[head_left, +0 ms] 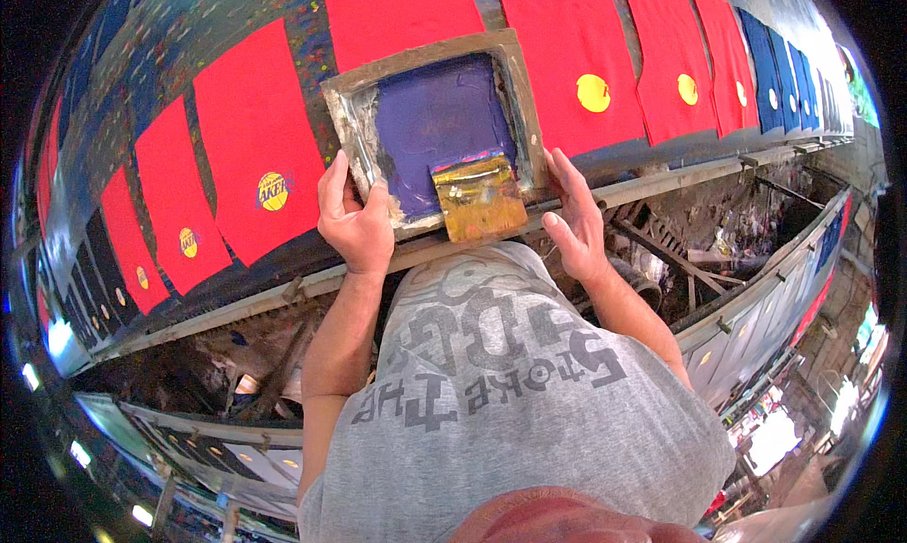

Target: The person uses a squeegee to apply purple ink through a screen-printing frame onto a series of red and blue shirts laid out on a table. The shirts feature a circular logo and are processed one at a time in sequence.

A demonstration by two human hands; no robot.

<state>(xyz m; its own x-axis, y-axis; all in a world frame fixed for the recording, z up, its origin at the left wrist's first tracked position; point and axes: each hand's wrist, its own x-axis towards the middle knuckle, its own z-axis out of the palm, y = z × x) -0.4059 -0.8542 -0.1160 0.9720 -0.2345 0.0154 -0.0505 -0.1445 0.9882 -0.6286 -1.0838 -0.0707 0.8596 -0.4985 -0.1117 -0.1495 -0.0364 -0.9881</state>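
Paint-spattered and long, the worktop (pixel 321 47) runs from the left rim of the frame up to the upper right, covered in cloth panels laid side by side.

At upper centre lies a wooden screen frame (pixel 436 127), flat on the worktop, its mesh coated in purple ink. A squeegee (pixel 480 196) with a yellow-stained blade rests on the frame's lower right part, leaning over the near rail.

The left hand (pixel 354 217) grips the frame's lower left corner: thumb on top of the rail, fingers (pixel 333 179) wrapped over the outer edge, closed on the wood. The right hand (pixel 574 217) lies against the frame's lower right side, fingers (pixel 567 174) straight and together, pressed flat along the rail rather than curled round it. The squeegee sits between the two hands, touched by neither.

Left of the frame lie red panels (pixel 255 137), the nearer ones bearing a round yellow-and-purple print. Right of it, more red panels (pixel 576 61) carry plain yellow discs, and beyond them, in the upper right, dark blue panels (pixel 770 70) with pale discs.

Below the worktop's edge, a grey shirt (pixel 510 401) fills the lower centre, with racks and clutter to either side.
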